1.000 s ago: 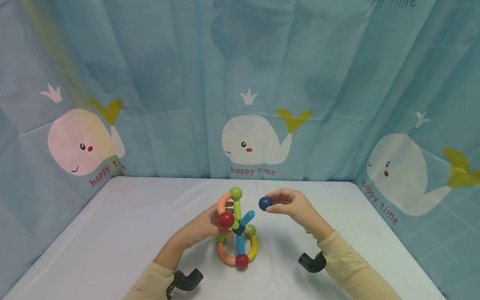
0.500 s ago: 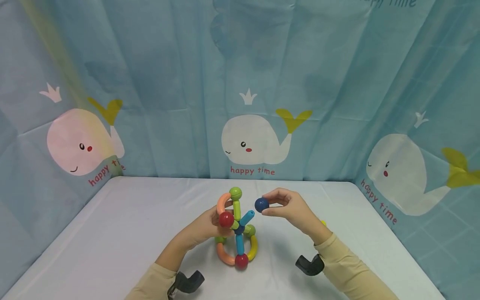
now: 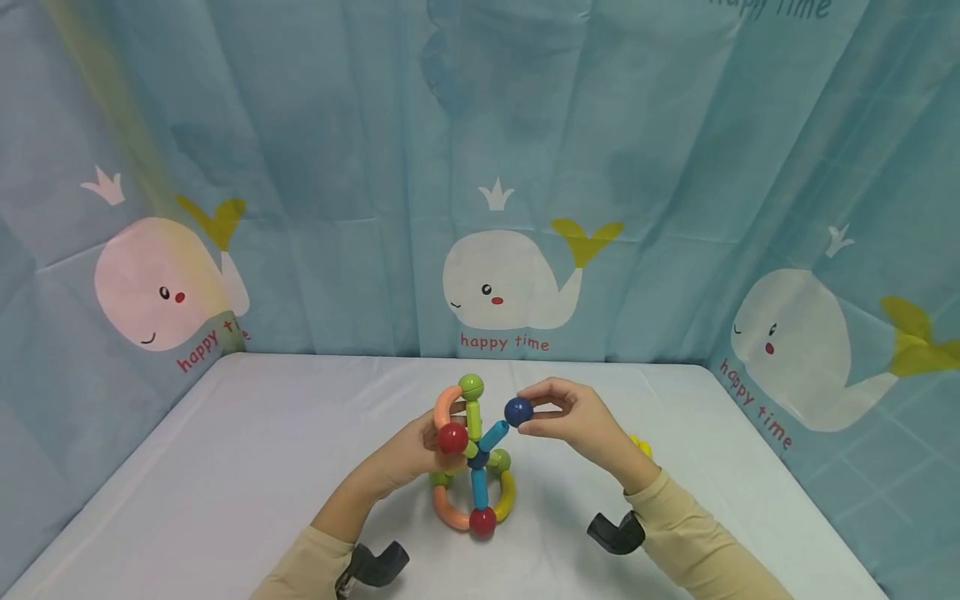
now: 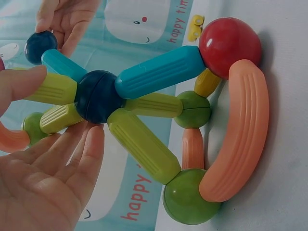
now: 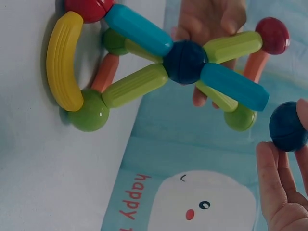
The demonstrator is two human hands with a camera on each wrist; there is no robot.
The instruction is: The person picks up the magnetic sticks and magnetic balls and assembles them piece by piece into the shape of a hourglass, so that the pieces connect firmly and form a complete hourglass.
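Observation:
A structure of coloured magnetic rods and balls (image 3: 480, 487) stands on the table, its curved orange and yellow rods forming the base ring. My left hand (image 3: 412, 450) grips its upper part from the left; in the left wrist view the thumb lies on a light green rod (image 4: 57, 89) beside the central dark blue ball (image 4: 99, 96). My right hand (image 3: 581, 417) pinches a loose dark blue ball (image 3: 519, 412) between thumb and fingers. That ball is right at the free end of the slanting blue rod (image 5: 236, 86); whether they touch I cannot tell.
A small yellow object (image 3: 641, 445) lies on the white table (image 3: 225, 467) behind my right forearm. Black curved mounts (image 3: 617, 533) stick out from both wrists. A blue whale-print curtain (image 3: 337, 208) encloses the table's back and sides.
My right hand has moved left and slightly down, bringing the dark blue ball to the tip of the blue rod. The left hand and the structure have stayed almost still.

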